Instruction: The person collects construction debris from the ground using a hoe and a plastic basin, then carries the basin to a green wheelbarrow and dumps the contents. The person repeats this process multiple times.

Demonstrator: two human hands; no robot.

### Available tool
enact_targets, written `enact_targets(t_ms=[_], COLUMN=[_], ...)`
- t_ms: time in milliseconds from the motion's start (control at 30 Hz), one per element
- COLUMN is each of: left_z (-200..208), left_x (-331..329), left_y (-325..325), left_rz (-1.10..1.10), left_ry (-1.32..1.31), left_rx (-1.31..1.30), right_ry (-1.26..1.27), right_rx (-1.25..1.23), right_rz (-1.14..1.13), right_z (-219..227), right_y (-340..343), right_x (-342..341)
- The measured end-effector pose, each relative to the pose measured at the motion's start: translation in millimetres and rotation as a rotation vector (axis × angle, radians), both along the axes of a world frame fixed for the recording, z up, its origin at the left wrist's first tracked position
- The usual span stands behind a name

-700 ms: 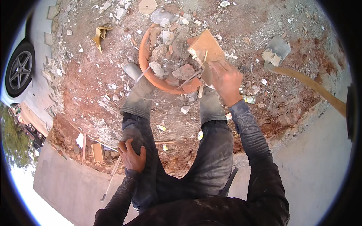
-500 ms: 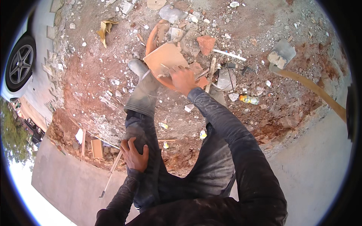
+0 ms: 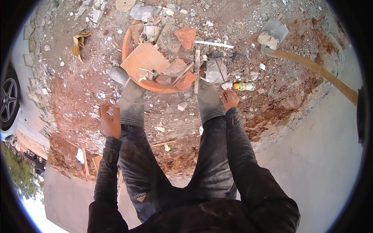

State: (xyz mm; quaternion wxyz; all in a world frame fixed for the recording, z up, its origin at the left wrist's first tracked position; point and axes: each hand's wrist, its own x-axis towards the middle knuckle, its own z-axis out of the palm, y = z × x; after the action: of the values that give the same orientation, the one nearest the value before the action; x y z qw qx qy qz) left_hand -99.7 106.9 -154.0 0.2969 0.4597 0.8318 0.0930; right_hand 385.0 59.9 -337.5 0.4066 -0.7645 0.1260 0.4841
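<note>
An orange basin full of rubble sits between and beyond my boots. In it lie a flat orange tile piece, grey chunks and a reddish broken lump. My left hand is low over the ground beside my left boot, fingers apart around pale rubble bits; no firm grip shows. By my right boot, my right hand has its fingers closed on a white rubble chunk. A small yellow-labelled bottle lies just right of that chunk.
At the right lies a shovel with a dusty blade and a curved wooden handle. A wooden strip leans at the basin's right edge. Crumpled brown material lies at the far left; a car wheel stands at the left edge.
My right hand has left the basin and moved right and down to the white chunk. My left hand has left my knee and reached forward to the ground. The view has shifted.
</note>
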Motion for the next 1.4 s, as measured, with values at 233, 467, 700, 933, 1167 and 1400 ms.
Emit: enact_targets(t_ms=[233, 467, 700, 933, 1167, 1400], left_z=[-222, -285, -256, -241, -183, -64], left_x=[-76, -62, -17, 3, 13, 30], left_y=[188, 223, 236, 195, 142, 117], left_rz=[0.298, 0.181, 0.366, 0.190, 0.149, 0.223], left_ry=[-0.387, -0.557, -0.639, -0.374, -0.381, -0.547], left_rx=[-0.285, -0.391, -0.355, -0.054, 0.060, 0.093], right_ry=[0.667, 0.567, 0.559, 0.572, 0.729, 0.144], right_rx=[0.385, 0.436, 0.385, 0.372, 0.326, 0.496], right_rz=[-0.075, 0.050, 0.097, 0.139, 0.147, 0.540], right_z=[-83, -123, -111, -97, -33, 80], right_y=[89, 84, 81, 70, 76, 78], right_x=[-43, -79, -77, -102, -122, -105])
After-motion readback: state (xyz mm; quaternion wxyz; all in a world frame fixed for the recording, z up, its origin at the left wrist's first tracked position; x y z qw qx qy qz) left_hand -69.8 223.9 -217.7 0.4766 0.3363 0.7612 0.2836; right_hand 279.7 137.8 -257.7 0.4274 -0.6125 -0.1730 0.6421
